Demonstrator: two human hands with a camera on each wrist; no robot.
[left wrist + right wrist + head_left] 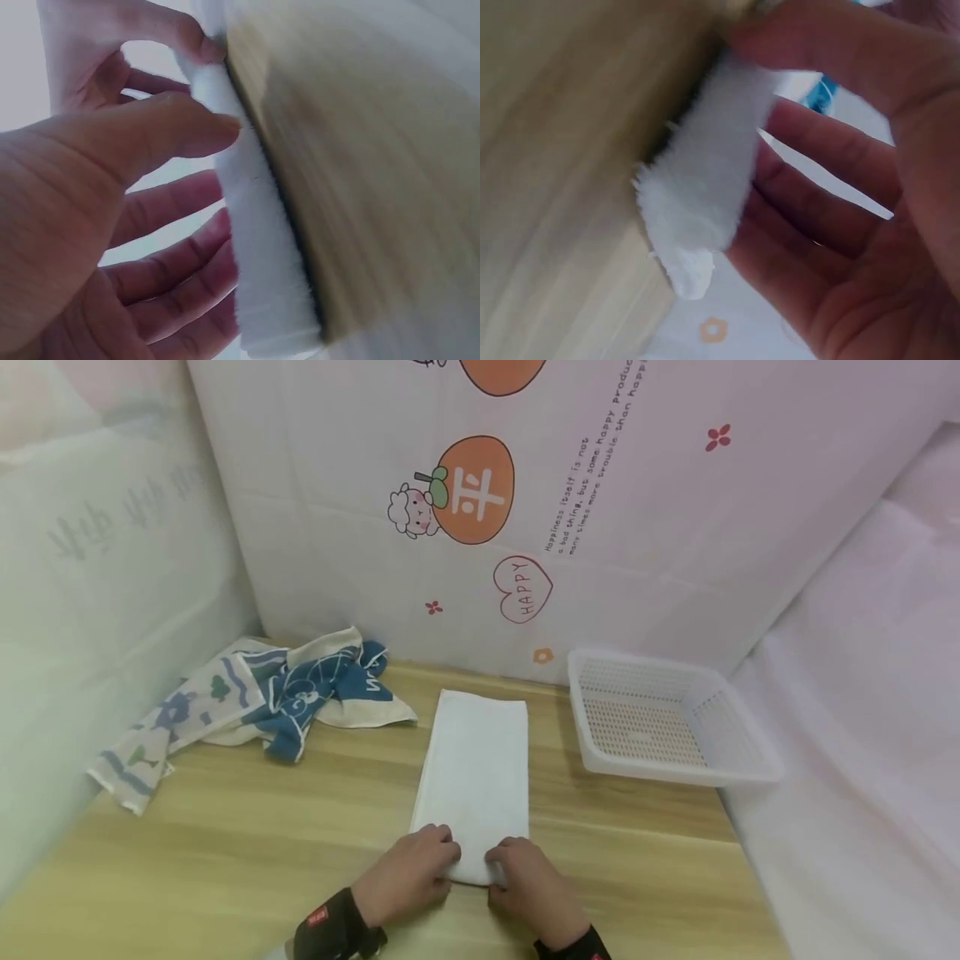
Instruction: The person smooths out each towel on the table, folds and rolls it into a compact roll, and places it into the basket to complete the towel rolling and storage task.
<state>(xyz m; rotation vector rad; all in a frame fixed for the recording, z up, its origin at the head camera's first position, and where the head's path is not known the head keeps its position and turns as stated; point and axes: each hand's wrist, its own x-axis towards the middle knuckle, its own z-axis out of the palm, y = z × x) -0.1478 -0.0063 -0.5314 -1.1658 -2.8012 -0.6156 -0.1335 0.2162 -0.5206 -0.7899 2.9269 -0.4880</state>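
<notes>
A white towel (pixel 480 768), folded into a long narrow rectangle, lies flat on the wooden table in the head view. At its near left corner my left hand (pixel 416 870) grips the end, thumb on the near edge and fingers bent over the top. The near right corner is held the same way by my right hand (pixel 534 885). Seen from the left wrist, the thick fuzzy edge of the towel (pixel 262 247) runs between the thumb (pixel 180 131) and fingers. The right wrist view shows the towel's end (pixel 705 157) between thumb and fingers, close over the wood.
Crumpled blue, white and patterned cloths (pixel 300 689) lie at the back left of the table (pixel 300 827). A white plastic basket (pixel 637 768) stands at the back right. Printed white sheets (pixel 337 568) wall in the table at the back and on both sides.
</notes>
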